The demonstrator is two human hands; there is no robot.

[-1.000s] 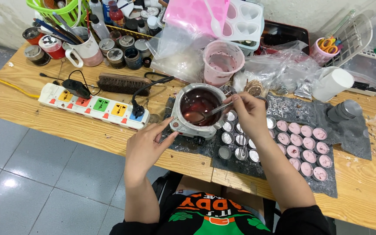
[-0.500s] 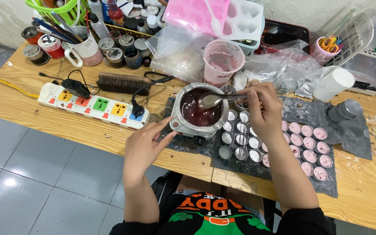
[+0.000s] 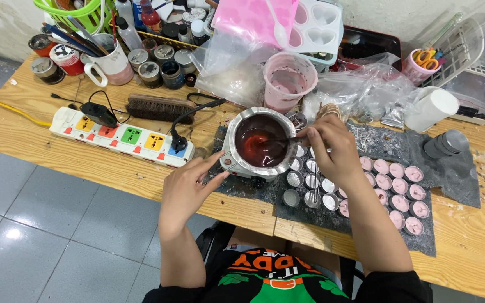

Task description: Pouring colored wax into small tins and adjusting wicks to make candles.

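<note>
A small metal melting pot (image 3: 232,147) full of dark red liquid sits on a white heater base at the table's middle. My right hand (image 3: 332,148) holds a metal spoon (image 3: 279,140), its bowl dipped down into the liquid. My left hand (image 3: 189,188) rests at the pot's near left, fingertips pinching its thin handle (image 3: 223,168). Right of the pot, several small round tins (image 3: 310,182) stand in rows on a dark mat (image 3: 456,174); the right-hand ones (image 3: 399,185) hold pink wax, the left ones look empty with wicks.
A multi-coloured power strip (image 3: 122,137) with a black plug lies left of the pot, a brush (image 3: 158,106) behind it. A pink measuring cup (image 3: 287,78), plastic bags, jars, a mug with tools, a white cup (image 3: 430,109) and stacked tins (image 3: 444,143) crowd the back.
My right hand lifted the spoon out of the pot, held it level above the rim, then lowered it back into the liquid. My left hand stayed at the handle.
</note>
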